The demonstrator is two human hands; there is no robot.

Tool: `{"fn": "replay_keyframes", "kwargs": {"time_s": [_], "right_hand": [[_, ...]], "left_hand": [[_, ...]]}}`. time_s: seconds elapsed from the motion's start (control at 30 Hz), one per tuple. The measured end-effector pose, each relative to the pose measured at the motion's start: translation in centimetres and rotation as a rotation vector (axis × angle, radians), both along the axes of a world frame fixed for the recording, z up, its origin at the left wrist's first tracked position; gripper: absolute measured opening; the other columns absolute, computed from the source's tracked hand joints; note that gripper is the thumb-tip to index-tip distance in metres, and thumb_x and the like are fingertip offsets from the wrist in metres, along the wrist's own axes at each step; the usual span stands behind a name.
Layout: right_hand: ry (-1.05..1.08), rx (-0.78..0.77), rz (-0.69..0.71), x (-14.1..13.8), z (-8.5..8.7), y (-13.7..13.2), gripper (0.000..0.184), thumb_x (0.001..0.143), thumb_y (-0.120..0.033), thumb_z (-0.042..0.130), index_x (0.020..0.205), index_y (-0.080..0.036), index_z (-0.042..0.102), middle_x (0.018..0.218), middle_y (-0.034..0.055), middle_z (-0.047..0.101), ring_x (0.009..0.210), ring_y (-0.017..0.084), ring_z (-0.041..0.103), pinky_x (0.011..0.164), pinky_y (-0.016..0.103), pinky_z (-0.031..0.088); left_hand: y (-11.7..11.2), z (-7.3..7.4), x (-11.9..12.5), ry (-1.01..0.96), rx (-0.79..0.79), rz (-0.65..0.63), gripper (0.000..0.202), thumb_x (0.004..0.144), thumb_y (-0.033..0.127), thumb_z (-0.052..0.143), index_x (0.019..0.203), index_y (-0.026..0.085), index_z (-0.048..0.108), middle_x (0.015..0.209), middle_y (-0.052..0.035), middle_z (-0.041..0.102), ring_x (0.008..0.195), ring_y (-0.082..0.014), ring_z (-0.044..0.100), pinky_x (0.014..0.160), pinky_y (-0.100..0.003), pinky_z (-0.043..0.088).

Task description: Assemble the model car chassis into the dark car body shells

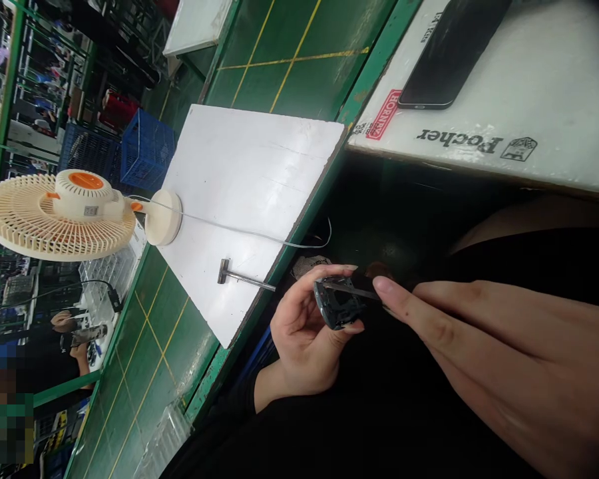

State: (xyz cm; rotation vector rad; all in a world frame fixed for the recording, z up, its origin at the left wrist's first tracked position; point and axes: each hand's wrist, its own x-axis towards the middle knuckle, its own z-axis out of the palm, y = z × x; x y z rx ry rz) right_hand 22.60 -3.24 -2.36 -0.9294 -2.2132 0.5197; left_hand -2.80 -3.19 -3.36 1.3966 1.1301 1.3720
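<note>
My left hand [304,332] is closed around a small dark grey plastic part [337,305], held between thumb and fingers below the bench edge, over my dark lap. My right hand [484,359] reaches in from the right, its fingers pinched on a thin dark tool [354,289] whose tip lies across the part. The tool's far end is hidden in my fingers.
A white board [244,179] lies on the green bench [289,60], carrying a small T-shaped metal tool [239,276] and a cream-and-orange fan [60,213] with its cable. A black phone [452,50] rests on a white foam box [544,100]. Blue crates [144,150] and another person's hands [70,332] are at left.
</note>
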Motion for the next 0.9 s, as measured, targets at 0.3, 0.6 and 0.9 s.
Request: {"fn": "replay_keyframes", "kwargs": {"time_s": [0.3,0.6,0.9], "right_hand": [[0.003,0.004,0.013,0.0,0.0,0.1,0.078,0.108,-0.023,0.070,0.184,-0.025,0.051,0.169,0.0090,0.074,0.136,0.041,0.083,0.115,0.063,0.074],[0.027,0.019,0.038,0.2,0.7,0.0,0.070,0.105,-0.015,0.070,0.174,-0.022,0.062,0.172,0.0081,0.071,0.137,0.036,0.083,0.120,0.056,0.074],[0.010,-0.011,-0.006,-0.1,0.2,-0.7,0.068,0.108,-0.020,0.065,0.175,-0.027,0.062,0.172,0.0057,0.071,0.141,0.041,0.081,0.116,0.060,0.075]], "left_hand": [[-0.1,-0.2,-0.1,0.022,0.005,0.004,0.060,0.105,0.041,0.094,0.158,0.027,0.072,0.143,-0.0144,0.083,0.131,-0.0342,0.085,0.118,-0.056,0.070],[0.1,0.3,-0.2,0.160,0.133,0.046,0.061,0.103,0.029,0.095,0.160,0.027,0.073,0.147,-0.0132,0.084,0.134,-0.0329,0.085,0.118,-0.050,0.071],[-0.1,0.9,0.0,0.180,0.135,0.081,0.058,0.103,0.027,0.096,0.156,0.023,0.075,0.145,-0.0142,0.085,0.133,-0.0322,0.086,0.116,-0.047,0.072]]}}
